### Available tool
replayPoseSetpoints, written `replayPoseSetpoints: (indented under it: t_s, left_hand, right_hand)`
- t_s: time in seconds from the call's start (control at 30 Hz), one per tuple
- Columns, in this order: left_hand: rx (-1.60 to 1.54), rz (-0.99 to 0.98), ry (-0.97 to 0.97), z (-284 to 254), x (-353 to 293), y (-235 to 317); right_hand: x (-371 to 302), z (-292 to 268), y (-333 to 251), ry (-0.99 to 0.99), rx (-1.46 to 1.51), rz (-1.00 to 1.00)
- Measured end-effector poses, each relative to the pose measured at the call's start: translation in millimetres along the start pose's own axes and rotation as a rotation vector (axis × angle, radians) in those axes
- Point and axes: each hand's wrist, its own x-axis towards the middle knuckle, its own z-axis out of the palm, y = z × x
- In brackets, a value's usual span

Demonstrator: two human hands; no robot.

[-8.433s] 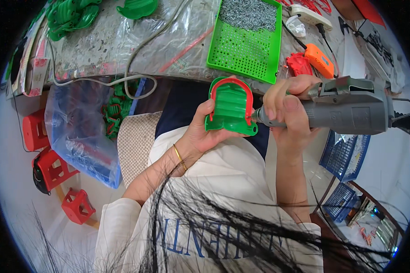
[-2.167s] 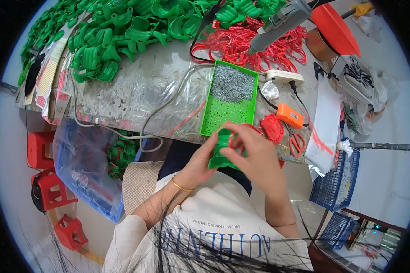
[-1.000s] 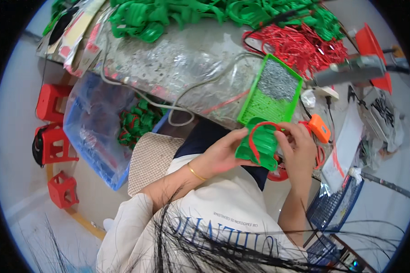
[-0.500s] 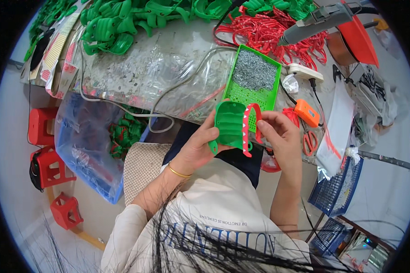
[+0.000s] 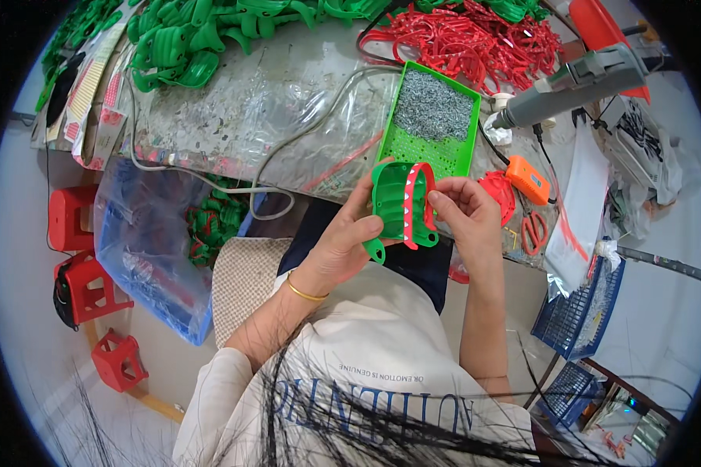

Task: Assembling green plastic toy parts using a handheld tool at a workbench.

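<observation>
In front of my body, my left hand [image 5: 341, 240] is closed on a green curved, ribbed plastic piece [image 5: 389, 201], thumb at its near left side. The piece has small tabs with holes along its near edge. My right hand [image 5: 473, 222] pinches one end of a red toothed strip [image 5: 410, 206], a U-shaped band with white teeth. That strip stands against the right part of the green piece; whether it is seated in it I cannot tell. Just beyond lies a bright green tray [image 5: 422, 159] with a heap of small grey metal parts [image 5: 436, 105], probably screws.
Green plastic pieces [image 5: 179, 54] and red strips [image 5: 467, 43] are heaped along the far side. A grey tool [image 5: 572, 86] juts in from the right, near an orange box [image 5: 528, 180] and red-handled scissors [image 5: 533, 233]. To my left stands a lined blue bin [image 5: 152, 257] beside red stools [image 5: 121, 359].
The red strip has shifted left, further over the green piece, and my right hand has come along. The grey tool's tip appears lower and closer to me. The view has shifted slightly.
</observation>
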Motion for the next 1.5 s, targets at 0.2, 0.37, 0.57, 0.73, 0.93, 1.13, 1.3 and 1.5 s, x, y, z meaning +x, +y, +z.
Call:
replayPoseSetpoints:
  t_s: [0.2,0.37,0.57,0.73,0.93,1.13,1.3,1.5]
  left_hand:
    - [0.034,0.015,0.000,-2,0,-2]
    - [0.013,0.011,0.018,-2,0,-2]
    - [0.002,0.030,-0.004,-3,0,-3]
    - [0.017,0.041,-0.019,-6,-1,-4]
    - [0.055,0.060,-0.029,-10,-2,-5]
    - [0.114,0.079,-0.002,-8,-4,-4]
    - [0.152,0.108,0.011,-8,-4,-5]
    - [0.114,0.047,0.019,-14,-6,-8]
  right_hand:
    - [-1,0,5,-0.001,-0.014,-0.008]
    - [-5,-1,1,0.023,0.049,-0.001]
    - [-4,2,8,0.015,-0.011,-0.002]
    - [-5,5,7,0.015,0.008,0.019]
    - [-7,13,10,0.060,-0.064,0.019]
    - [-8,16,15,0.097,-0.142,0.014]
    - [-8,17,18,0.102,-0.165,0.014]
    - [-9,18,23,0.090,-0.119,0.002]
